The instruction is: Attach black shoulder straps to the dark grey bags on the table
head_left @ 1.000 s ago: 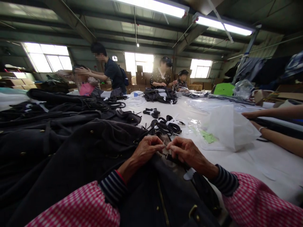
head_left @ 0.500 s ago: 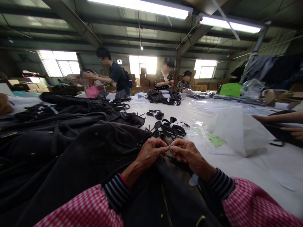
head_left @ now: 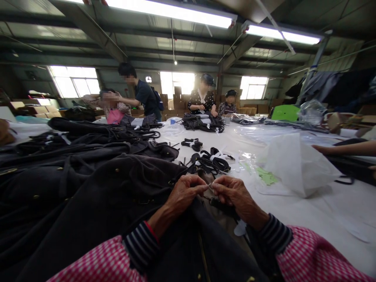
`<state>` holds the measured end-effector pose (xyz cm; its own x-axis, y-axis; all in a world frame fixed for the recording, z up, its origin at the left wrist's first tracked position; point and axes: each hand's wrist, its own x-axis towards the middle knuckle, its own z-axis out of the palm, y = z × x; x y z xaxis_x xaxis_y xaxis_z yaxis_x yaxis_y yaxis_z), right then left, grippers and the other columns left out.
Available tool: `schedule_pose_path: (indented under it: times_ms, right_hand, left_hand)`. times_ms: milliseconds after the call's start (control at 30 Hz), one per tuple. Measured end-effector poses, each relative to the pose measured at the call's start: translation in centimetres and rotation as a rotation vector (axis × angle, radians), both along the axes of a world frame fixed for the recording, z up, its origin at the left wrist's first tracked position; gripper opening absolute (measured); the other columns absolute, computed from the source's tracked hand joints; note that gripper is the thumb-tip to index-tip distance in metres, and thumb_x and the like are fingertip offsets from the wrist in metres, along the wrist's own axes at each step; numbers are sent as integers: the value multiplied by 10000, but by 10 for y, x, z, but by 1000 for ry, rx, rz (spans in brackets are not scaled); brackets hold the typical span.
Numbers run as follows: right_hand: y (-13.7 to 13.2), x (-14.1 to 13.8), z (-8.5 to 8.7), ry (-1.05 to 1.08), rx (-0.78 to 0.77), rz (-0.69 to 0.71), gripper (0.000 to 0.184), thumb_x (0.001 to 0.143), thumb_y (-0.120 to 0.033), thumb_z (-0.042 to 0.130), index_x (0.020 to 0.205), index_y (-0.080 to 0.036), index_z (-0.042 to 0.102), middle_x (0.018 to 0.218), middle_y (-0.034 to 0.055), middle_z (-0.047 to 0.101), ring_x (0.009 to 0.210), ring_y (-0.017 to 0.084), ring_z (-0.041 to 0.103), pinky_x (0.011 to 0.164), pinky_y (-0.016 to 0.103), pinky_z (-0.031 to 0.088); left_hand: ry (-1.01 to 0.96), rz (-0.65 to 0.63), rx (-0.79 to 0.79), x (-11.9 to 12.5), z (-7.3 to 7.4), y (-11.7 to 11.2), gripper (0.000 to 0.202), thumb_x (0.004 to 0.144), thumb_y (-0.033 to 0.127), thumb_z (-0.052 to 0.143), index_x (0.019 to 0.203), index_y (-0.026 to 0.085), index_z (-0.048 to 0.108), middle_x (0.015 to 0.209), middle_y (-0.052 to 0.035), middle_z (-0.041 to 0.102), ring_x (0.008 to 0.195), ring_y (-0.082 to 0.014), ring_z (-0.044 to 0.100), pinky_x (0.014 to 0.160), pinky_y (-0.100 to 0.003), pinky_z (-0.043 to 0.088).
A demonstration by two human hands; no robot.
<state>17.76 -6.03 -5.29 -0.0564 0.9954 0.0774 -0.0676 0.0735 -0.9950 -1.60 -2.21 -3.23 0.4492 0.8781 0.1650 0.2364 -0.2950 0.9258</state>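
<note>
Both hands meet over a dark garment-like piece [head_left: 117, 207] with gold-coloured fittings and a zip, spread across the front of the table. My left hand [head_left: 185, 196] pinches with thumb and forefinger; what lies between them is too small to make out. Close beside it, my right hand [head_left: 235, 196] is also closed in a pinch, with a tiny pale bit showing at its fingertips. Below the right hand hangs a white tag [head_left: 240, 228]. Bundled black straps [head_left: 216, 159] with white wraps lie just beyond the hands.
More dark pieces [head_left: 79, 137] are heaped to the left. On the right of the white table [head_left: 311, 219] stand a crumpled white bag [head_left: 293, 164] and green paper scraps [head_left: 267, 176]. A co-worker's arm [head_left: 346, 149] reaches in at the right. Several people work at the far side.
My pinched fingertips have drawn slightly apart. Across the table, the co-worker in the dotted top has lowered both hands to the black pile.
</note>
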Motion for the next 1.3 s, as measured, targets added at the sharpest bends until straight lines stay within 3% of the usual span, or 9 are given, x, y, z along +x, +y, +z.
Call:
schedule_pose_path:
  times_ms: [200,433,1033,1300]
  right_hand:
    - [1,3,-3,26,-21,35,321,788,-448,791,902,-161,705,662,-3,663,436,53,471,378,167,239]
    - [-1,-2,2,30,-26,20,329,720,-439,835,817,-178,660,624,-13,660,420,61,456,380,175,238]
    - [-1,4,0,-55,-21,124,245,760,-374,806,819,-164,695,640,-15,666,457,62,476,418,182,271]
    - [-3,6,3,-108,-40,143,226,787,-352,773,816,-135,715,540,-24,632,401,44,424,398,171,257]
  left_hand:
    - [39,5,26,0,-1,0,255,804,397,688,769,153,750,690,-15,657,693,-162,568,671,-283,411]
    - [100,-4,58,-1,2,-1,243,795,393,688,749,165,759,680,-11,663,707,-168,571,684,-283,404]
    - [210,-29,118,-3,6,-2,219,784,376,672,783,185,778,752,-23,644,827,-207,561,761,-309,402]
    - [223,-23,137,-4,7,-3,220,795,364,655,790,178,772,794,-34,675,868,-218,579,796,-317,417]
